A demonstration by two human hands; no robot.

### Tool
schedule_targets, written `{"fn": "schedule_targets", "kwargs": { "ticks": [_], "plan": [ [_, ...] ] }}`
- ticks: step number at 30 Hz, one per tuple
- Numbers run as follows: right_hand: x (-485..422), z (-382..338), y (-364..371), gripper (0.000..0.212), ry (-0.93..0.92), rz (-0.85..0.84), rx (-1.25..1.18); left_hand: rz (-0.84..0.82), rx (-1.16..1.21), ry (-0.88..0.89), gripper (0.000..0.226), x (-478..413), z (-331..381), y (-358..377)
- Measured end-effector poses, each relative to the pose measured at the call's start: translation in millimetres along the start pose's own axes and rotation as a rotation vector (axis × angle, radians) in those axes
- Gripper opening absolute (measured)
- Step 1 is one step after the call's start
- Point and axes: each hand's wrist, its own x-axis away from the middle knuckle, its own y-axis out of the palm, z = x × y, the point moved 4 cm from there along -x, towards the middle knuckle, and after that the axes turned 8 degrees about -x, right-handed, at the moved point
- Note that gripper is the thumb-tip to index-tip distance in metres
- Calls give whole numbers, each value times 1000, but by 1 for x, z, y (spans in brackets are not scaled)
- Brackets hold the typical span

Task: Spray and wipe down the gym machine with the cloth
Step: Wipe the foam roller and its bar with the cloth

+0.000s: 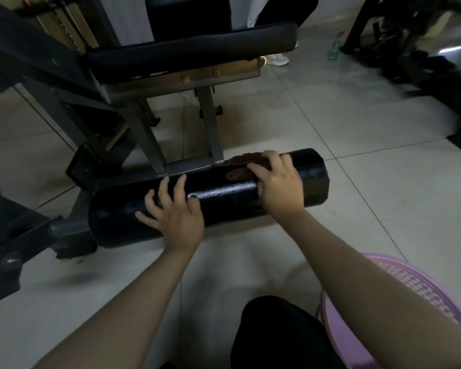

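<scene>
Our left hand [176, 217] lies splayed, holding nothing, on the roller pad [224, 199]; right hand [278, 183] grips cloth [241, 160] there; pink basket [415, 278] near right.

Left hand [175, 214], right hand [278, 182]: both bare. Fingers shortish, rounded tips; nail detail too soft to tell in dim light. Left forearm [123, 302], right forearm [370, 275]: bare along whole visible length, wrist to frame edge. Right one reads thicker, wide-angle lens stretch near corner. Leg [280, 336], bottom centre: black legwear, plain matte fabric, rounded bulge at knee. Seams, weave, any print too dark to tell.
</scene>
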Motion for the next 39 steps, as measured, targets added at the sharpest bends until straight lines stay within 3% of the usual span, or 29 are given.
{"fn": "schedule_targets", "kwargs": {
  "ticks": [10, 15, 19, 22, 25, 29, 32, 39],
  "plan": [
    [-13, 73, -36, 42, 390, 94, -5, -136, -39, -14, 47, -27, 6, -4],
    [-14, 86, -48, 42, 580, 153, -137, -177, 134, 60, 48, -53, 10, -13],
    [-17, 40, -25, 39, 465, 152, -227, -153, 452, 207, 52, -56, 5, -33],
    [-16, 4, -3, 34, 381, 102, -146, -47, 261, 197, 53, -48, -25, -41],
    [-14, -24, 10, 26, 345, 77, -116, 22, 31, -67, 76, -41, -74, -50],
    [-13, -74, 35, 25, 223, 80, -200, -54, 243, -426, 107, -22, -114, -57],
    [-13, -122, 56, 27, 114, 18, -275, -120, 478, -508, 107, -11, -117, -47],
    [-4, -218, 101, 17, -101, -173, -474, -178, 468, -535, 99, -19, -130, -36]
  ]
}}
